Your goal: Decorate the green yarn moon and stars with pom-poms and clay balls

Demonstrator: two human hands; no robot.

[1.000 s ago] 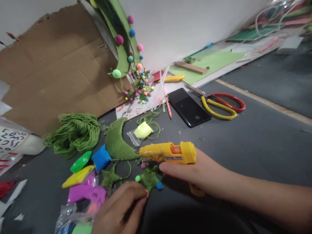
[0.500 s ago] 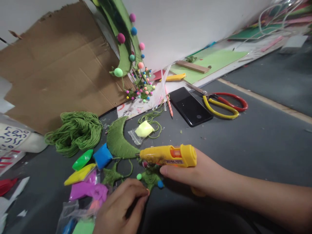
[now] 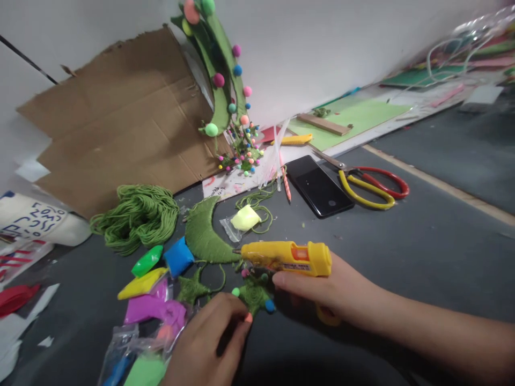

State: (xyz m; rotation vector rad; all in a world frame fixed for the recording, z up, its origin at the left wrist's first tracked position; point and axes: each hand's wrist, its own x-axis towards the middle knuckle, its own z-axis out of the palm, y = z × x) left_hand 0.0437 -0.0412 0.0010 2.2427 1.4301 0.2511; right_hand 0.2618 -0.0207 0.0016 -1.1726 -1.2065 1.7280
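Note:
My right hand (image 3: 317,284) is wrapped round a yellow glue gun (image 3: 281,257), whose nozzle points left beside the tip of a green yarn-wrapped crescent (image 3: 203,233). Below the gun lies a green yarn star (image 3: 254,295) with small coloured balls at its points. At its lower tip, my left hand (image 3: 219,332) pinches a small orange ball (image 3: 248,318). Another green star (image 3: 193,287) lies left of it, beside a loop of green yarn.
Coloured clay packets (image 3: 148,305) and a green yarn bundle (image 3: 139,217) lie at left. Behind are cardboard (image 3: 120,118), a hanging crescent with balls (image 3: 221,102), a phone (image 3: 319,185), scissors (image 3: 366,185) and a yellow cutter (image 3: 295,140).
The view has shifted, so the table items appear slightly further right and most sit lower. Both hands keep nearly the same positions relative to the star and the glue gun.

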